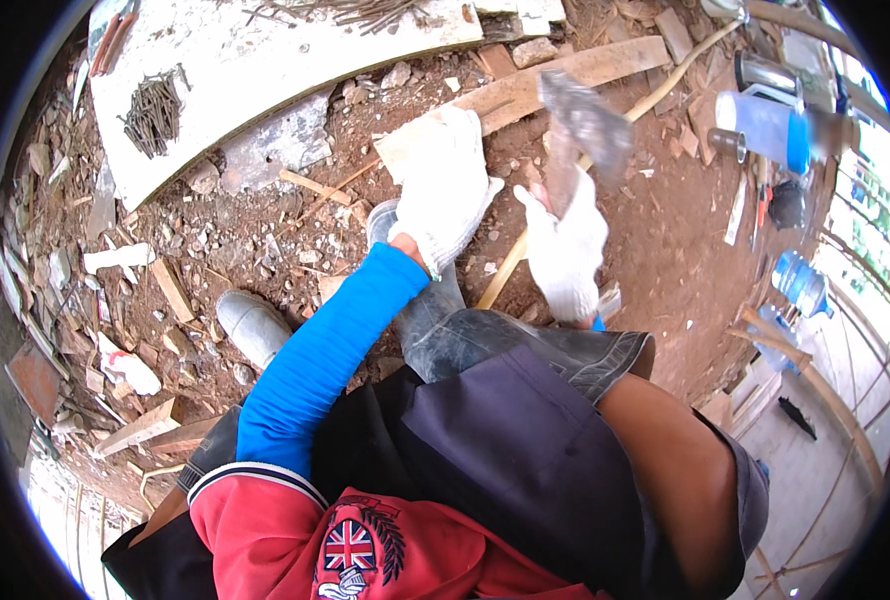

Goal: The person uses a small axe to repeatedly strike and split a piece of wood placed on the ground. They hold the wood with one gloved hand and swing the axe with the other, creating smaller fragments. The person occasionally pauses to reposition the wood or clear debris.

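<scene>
My left hand, in a white knitted glove below a blue sleeve, grips a pale wooden plank at its near end, which is partly hidden under the glove. My right hand, also gloved in white, is closed on a hammer raised just right of the left hand, its metal head smeared by motion. A thin pale wooden strip runs behind the right hand. At the upper left, a pile of nails lies on a white board.
Wood offcuts and rubble cover the dirt ground around my grey boots. At the right are a jug with a blue lid, plastic water bottles and long poles. Loose tools lie near the jug.
</scene>
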### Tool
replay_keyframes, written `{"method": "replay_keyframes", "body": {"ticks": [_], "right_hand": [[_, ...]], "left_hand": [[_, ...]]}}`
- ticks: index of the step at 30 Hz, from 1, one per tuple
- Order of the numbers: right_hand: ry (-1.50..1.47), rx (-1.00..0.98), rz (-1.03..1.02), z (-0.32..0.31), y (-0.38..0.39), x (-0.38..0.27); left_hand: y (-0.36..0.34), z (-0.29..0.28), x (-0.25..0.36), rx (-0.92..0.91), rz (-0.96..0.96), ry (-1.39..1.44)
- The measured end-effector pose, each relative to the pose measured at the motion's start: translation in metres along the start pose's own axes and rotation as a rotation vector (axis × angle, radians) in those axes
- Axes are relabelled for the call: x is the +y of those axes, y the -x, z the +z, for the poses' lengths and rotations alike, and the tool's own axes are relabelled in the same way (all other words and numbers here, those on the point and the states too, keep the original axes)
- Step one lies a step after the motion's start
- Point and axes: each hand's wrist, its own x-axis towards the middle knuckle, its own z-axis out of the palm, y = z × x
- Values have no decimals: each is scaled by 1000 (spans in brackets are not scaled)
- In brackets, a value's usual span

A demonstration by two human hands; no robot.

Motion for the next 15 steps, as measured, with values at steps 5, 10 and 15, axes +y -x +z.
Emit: {"method": "replay_keyframes", "body": {"ticks": [5, 10, 15], "right_hand": [[134, -210, 60, 9, -24, 15], [-16, -125, 57, -6, -9, 2], [-16, -59, 34, -16, -11, -10]], "left_hand": [[-10, 17, -6, 39, -19, 10], [11, 9, -6, 84, 95, -91], [8, 10, -3, 24, 62, 6]]}}
